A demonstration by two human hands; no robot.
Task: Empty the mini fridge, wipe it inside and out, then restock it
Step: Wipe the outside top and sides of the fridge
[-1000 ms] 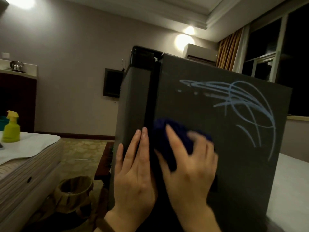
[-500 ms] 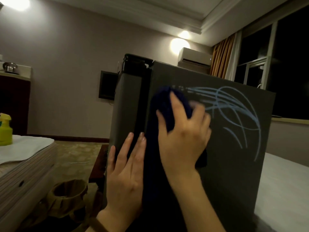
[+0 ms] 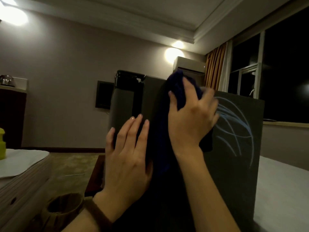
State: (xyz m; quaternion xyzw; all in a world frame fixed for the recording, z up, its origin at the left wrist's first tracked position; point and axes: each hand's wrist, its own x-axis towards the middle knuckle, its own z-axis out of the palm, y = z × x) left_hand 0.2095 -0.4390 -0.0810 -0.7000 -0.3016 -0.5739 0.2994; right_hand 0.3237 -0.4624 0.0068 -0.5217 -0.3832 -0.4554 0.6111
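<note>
The dark grey mini fridge (image 3: 237, 164) stands close in front of me, with pale blue curved lines drawn on its near face. My right hand (image 3: 192, 119) presses a dark blue cloth (image 3: 177, 87) against that face near the top edge, fingers spread over the cloth and thumb hooked round its left side. The cloth hangs down below the hand. My left hand (image 3: 128, 154) lies flat with straight fingers on the fridge's left front corner, beside the door seam. The fridge's inside is hidden.
A yellow-green spray bottle (image 3: 2, 144) stands on a white towel (image 3: 21, 161) on the bed at left. A brown basket bin (image 3: 61, 210) sits on the floor below. White bedding (image 3: 282, 185) lies to the right, and a low wooden table (image 3: 95, 173) stands behind the fridge.
My right hand has slid the cloth upward along the fridge face, from its middle to the top edge. My left hand has stayed flat on the corner.
</note>
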